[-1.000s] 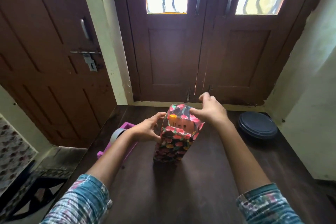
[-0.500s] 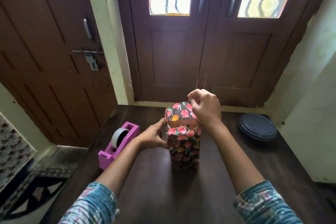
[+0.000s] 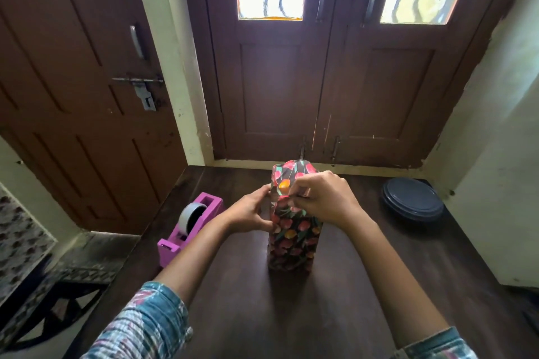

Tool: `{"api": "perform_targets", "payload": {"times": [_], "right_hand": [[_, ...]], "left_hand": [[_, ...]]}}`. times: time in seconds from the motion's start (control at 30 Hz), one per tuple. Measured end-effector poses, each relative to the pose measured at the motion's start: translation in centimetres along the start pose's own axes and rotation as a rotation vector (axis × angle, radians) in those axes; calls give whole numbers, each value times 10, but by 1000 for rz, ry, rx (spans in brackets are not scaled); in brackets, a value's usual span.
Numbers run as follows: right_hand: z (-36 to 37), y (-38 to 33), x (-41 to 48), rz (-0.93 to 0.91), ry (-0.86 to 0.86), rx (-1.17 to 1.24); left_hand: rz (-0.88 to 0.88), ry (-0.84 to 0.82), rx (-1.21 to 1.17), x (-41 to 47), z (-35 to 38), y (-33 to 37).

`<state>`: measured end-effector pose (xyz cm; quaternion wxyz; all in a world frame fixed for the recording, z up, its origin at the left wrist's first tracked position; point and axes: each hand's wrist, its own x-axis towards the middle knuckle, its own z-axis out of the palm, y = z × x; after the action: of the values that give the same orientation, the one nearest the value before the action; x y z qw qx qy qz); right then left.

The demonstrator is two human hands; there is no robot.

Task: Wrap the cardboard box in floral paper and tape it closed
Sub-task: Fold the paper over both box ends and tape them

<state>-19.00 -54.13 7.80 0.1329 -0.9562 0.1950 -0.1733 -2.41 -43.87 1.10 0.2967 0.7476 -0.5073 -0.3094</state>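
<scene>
"How was the left hand (image 3: 250, 211) set?"

"Curled against the left side of the wrapped box (image 3: 291, 245), thumb on the near face, fingers up along the left edge."

"And the right hand (image 3: 323, 201)?"

"Just above and right of that grip, knuckles raised, thumb and fingertips pinching a fold at the box's upper end."

"The arms?"

"Both forearms were bare and reached forward, converging on the two grips, the hands nearly touching."

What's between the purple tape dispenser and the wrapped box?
In the head view, the left hand lies between the tape dispenser and the wrapped box, gripping the box's left side; otherwise only dark table shows there.
</scene>
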Motion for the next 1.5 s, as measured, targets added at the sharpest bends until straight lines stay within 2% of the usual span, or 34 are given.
{"api": "perform_targets", "payload": {"times": [0.2, 0.37, 0.43, 0.5, 0.57, 0.6, 0.67, 0.73, 0.87, 1.0, 1.2, 1.33, 1.5], "right_hand": [[10, -3, -4, 72, 46, 159], [-2, -10, 0, 158, -56, 190], [-11, -14, 3, 132, -97, 119], [-19, -17, 3, 103, -233, 31], [-17, -18, 0, 96, -367, -150], [-14, -17, -2, 92, -369, -242], [-12, -17, -5, 78, -279, -310], [-13, -17, -7, 67, -231, -259], [-19, -18, -10, 46, -223, -168], [-20, -17, -14, 15, -211, -150], [-24, -6, -29, 34, -118, -160], [-22, 1, -37, 60, -116, -16], [-15, 11, -38, -5, -10, -74]], "left_hand": [[30, 16, 34, -3, 0, -3], [46, 19, 52, -3, 0, -3], [61, 10, 25, -3, 1, -1], [91, 19, -62, -5, 3, -4], [145, 117, -123, -8, 10, -11], [165, 189, -121, -10, 14, -16], [218, 323, -67, -15, 25, -25], [298, 407, 23, -20, 35, -32], [436, 452, 195, -16, 46, -38], [500, 415, 294, -8, 47, -29], [533, 326, 273, 2, 46, -24], [564, 270, 410, 7, 40, -21], [552, 178, 531, 12, 30, -13]]}}
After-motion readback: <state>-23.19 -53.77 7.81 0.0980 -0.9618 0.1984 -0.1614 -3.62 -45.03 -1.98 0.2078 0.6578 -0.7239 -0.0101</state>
